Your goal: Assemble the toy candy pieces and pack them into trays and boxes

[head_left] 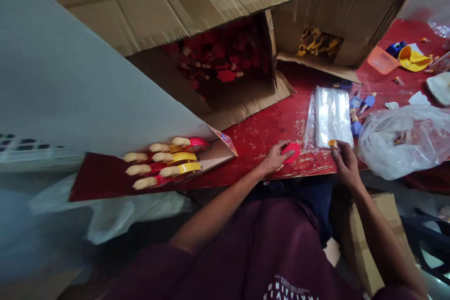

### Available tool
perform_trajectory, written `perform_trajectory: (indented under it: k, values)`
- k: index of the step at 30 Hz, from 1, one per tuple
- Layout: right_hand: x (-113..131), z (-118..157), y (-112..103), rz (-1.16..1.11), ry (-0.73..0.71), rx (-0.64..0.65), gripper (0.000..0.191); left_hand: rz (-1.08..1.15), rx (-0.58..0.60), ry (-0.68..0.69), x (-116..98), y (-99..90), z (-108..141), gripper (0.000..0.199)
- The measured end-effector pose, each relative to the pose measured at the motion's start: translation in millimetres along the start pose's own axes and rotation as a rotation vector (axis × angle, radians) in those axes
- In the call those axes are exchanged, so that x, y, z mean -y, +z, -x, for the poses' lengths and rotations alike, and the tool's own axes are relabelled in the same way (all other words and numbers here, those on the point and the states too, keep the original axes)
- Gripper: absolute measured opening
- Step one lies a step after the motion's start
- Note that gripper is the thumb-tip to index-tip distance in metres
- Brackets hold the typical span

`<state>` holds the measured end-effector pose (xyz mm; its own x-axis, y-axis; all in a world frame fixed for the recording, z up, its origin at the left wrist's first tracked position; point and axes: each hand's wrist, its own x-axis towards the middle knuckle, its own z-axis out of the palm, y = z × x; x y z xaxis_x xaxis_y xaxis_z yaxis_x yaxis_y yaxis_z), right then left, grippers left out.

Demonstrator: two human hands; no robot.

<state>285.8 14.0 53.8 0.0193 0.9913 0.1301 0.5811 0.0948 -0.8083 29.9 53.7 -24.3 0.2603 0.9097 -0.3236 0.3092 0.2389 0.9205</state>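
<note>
Person wears a short-sleeved maroon T-shirt [246,253], white printed lettering [291,288] across its front, over a dark navy lower garment [291,192]. Sleeves end above the elbow; left hand [277,159] and right hand [346,164] ungloved.

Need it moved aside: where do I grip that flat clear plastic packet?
Pinch the clear plastic packet at its near short end, coming from the front. It lies flat, running away from you, and that end is closest; blue plastic pieces crowd its right side, loose film its left.
</note>
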Motion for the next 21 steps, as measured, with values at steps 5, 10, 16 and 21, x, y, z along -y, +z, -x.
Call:
perform_trajectory:
  k: [5,10,16,21]
  values:
    - [31,15,-7,0.060,-0.207,0.242,0.029,0.596,0.395,-0.050,-45,-11.4,55,0.058]
    - [50,18,-7,0.114,-0.387,0.368,0.033,0.346,0.407,0.095,-67,-22.6,76,0.047]
    - [63,28,-8,0.145,-0.515,0.482,0.029,0.147,0.561,0.085,-65,-28.7,86,0.042]
    - [73,45,-9,0.161,-0.588,0.533,0.023,0.078,0.661,0.113,-66,-29.9,98,0.038]
